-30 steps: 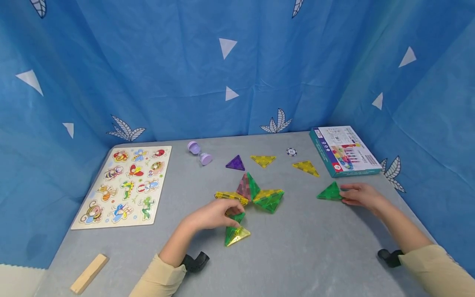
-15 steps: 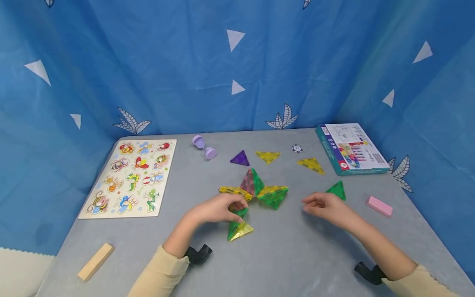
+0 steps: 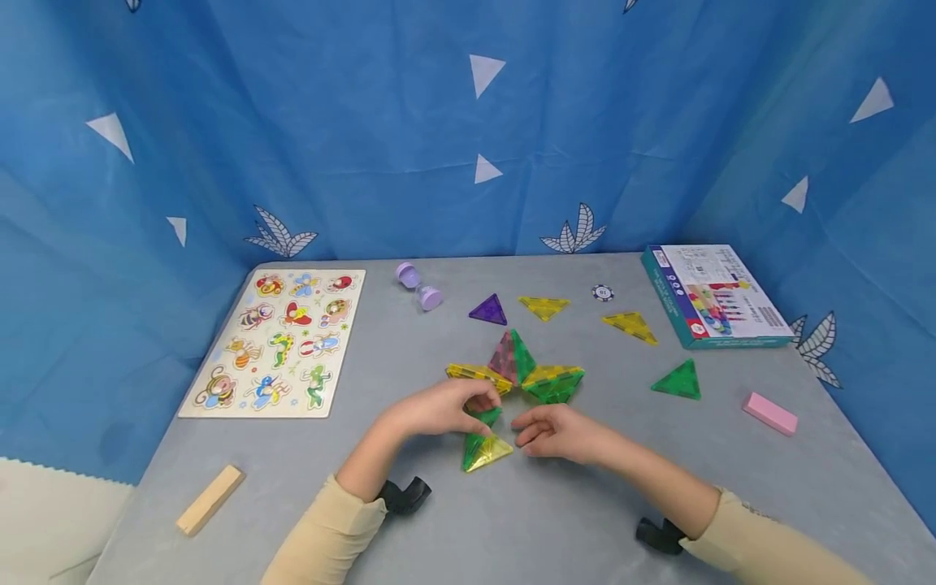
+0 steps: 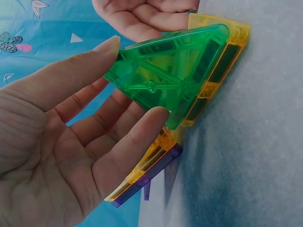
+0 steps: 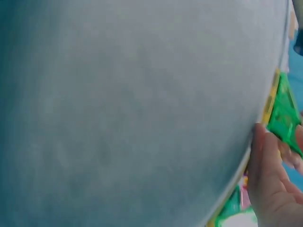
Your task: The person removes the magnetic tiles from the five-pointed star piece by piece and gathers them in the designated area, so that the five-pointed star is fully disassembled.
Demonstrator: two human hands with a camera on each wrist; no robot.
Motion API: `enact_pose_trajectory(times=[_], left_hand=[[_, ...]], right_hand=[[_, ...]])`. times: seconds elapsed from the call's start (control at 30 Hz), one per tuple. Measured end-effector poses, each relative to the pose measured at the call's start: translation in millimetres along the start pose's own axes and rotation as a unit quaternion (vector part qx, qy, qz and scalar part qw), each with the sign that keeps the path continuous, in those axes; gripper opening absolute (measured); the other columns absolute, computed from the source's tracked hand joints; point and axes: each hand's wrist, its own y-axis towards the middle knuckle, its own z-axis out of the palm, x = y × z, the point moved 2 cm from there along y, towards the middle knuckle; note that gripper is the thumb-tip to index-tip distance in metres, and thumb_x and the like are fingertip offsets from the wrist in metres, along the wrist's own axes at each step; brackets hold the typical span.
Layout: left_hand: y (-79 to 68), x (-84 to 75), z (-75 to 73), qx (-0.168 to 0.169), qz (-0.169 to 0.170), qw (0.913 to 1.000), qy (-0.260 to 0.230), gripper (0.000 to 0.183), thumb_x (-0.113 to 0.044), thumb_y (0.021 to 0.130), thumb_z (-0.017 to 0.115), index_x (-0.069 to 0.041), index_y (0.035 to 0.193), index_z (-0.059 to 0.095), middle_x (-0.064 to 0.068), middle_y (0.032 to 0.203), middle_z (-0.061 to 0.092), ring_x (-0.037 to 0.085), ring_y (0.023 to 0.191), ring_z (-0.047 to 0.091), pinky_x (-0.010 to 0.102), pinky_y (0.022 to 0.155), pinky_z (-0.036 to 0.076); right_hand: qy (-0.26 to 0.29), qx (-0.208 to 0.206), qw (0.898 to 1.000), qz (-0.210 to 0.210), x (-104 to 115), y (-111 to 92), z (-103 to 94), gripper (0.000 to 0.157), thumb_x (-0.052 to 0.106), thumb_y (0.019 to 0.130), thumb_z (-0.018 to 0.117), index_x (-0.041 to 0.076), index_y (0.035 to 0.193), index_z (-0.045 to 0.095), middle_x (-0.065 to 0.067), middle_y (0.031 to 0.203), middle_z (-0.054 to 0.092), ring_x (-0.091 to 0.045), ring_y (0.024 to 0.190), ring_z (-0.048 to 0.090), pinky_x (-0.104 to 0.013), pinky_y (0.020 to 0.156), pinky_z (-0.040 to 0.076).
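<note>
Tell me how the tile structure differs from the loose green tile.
The tile structure joins several colours; the loose green tile is one colour. The tile structure stands raised; the loose green tile lies flat. The left hand holds the tile structure; the loose green tile lies untouched. Both show translucent green.

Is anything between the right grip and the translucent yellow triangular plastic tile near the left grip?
Nothing visible. In the head view, the right grip sits close beside the translucent yellow triangular plastic tile; whether they touch is unclear.
</note>
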Motion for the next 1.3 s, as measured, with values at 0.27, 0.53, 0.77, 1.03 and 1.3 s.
enact_pose_trajectory(times=[0.27, 0.53, 0.77, 1.03, 1.3], left_hand=[[0.5, -3.2, -1.8, 0.003, 0.003, 1.0000, 0.003, 0.027, -0.014, 0.080, 0.075, -0.019, 0.100, 0.058, -0.009, 0.101, 0.059, 0.008, 0.098, 0.058, 0.025, 0.086, 0.046], [-2.7, -2.0, -1.6, 0.008, 0.005, 1.0000, -0.001, 0.025, -0.015, 0.081, 0.074, -0.020, 0.099, 0.058, -0.009, 0.101, 0.058, 0.008, 0.099, 0.058, 0.025, 0.086, 0.047], [-2.0, -1.2, -1.6, 0.004, 0.012, 0.9999, -0.011, 0.024, -0.013, 0.080, 0.074, -0.018, 0.099, 0.059, -0.008, 0.100, 0.058, 0.008, 0.096, 0.058, 0.024, 0.084, 0.047], [-3.0, 6.5, -5.7, 0.025, 0.025, 0.9977, -0.059, 0.021, -0.009, 0.080, 0.073, -0.012, 0.098, 0.063, -0.004, 0.091, 0.062, 0.008, 0.082, 0.060, 0.025, 0.075, 0.050], [-6.2, 17.4, -5.5, 0.055, 0.052, 0.9903, -0.116, 0.014, -0.009, 0.080, 0.073, -0.009, 0.089, 0.063, -0.003, 0.081, 0.062, 0.010, 0.073, 0.059, 0.025, 0.067, 0.049]], right_hand=[[0.063, 0.008, 0.998, 0.027, -4, 8, 5.8, 0.044, 0.008, 0.087, 0.061, -0.013, 0.124, 0.048, -0.012, 0.097, 0.066, -0.019, 0.088, 0.063, -0.032, 0.077, 0.052], [0.044, 0.006, 0.999, 0.032, -1, 24, 18.3, 0.033, 0.012, 0.089, 0.062, -0.009, 0.114, 0.058, -0.012, 0.086, 0.068, -0.023, 0.077, 0.066, -0.035, 0.069, 0.055], [0.016, -0.012, 0.999, 0.036, 1, 33, 24.0, 0.028, 0.007, 0.084, 0.068, -0.010, 0.105, 0.060, -0.011, 0.076, 0.068, -0.021, 0.068, 0.067, -0.032, 0.062, 0.055], [0.004, -0.034, 0.998, 0.044, 1, 36, 25.3, 0.021, 0.007, 0.081, 0.071, -0.007, 0.095, 0.064, -0.010, 0.073, 0.068, -0.020, 0.064, 0.067, -0.032, 0.058, 0.055], [-0.008, -0.045, 0.997, 0.059, 1, 35, 28.5, 0.014, 0.004, 0.079, 0.073, -0.004, 0.088, 0.066, -0.010, 0.070, 0.067, -0.019, 0.060, 0.065, -0.031, 0.056, 0.054]])
